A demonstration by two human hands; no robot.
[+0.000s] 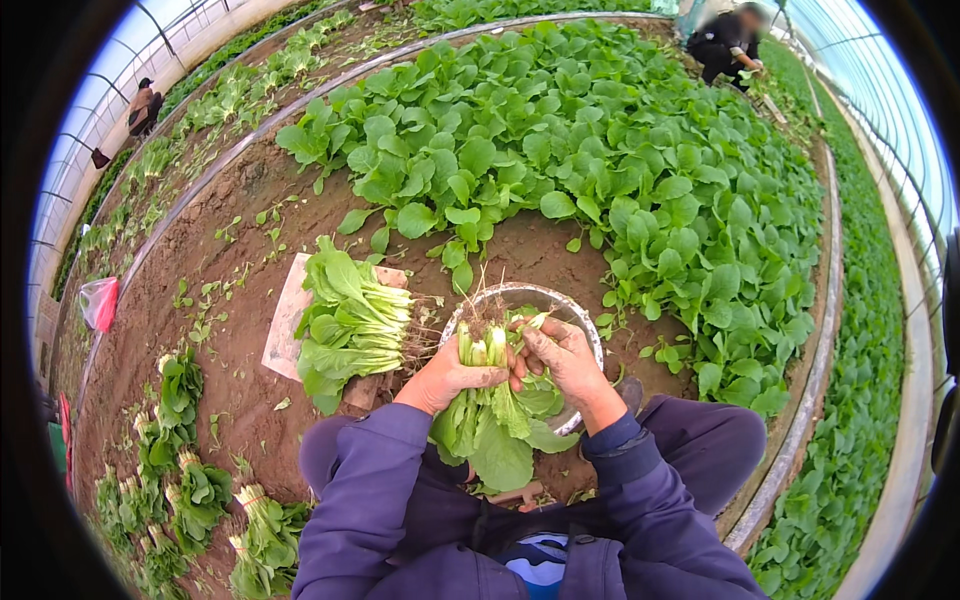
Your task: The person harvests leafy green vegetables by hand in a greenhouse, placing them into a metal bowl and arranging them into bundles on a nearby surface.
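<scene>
My left hand is closed around a bunch of leafy greens, its pale stems and soil-covered roots pointing away from me and its leaves hanging toward my lap. To the right, my right hand pinches a small pale stem with leaf between thumb and fingers, close to the bunch. Both hands are above a round tub with a whitish rim, partly hidden by hands and leaves. A pile of uprooted greens lies left of the tub on a board, roots toward the tub.
Tied bundles of greens lie on the soil at lower left. Growing greens fill the bed ahead and to the right. A pink and clear plastic bag sits at far left. One person crouches at upper right, another at upper left.
</scene>
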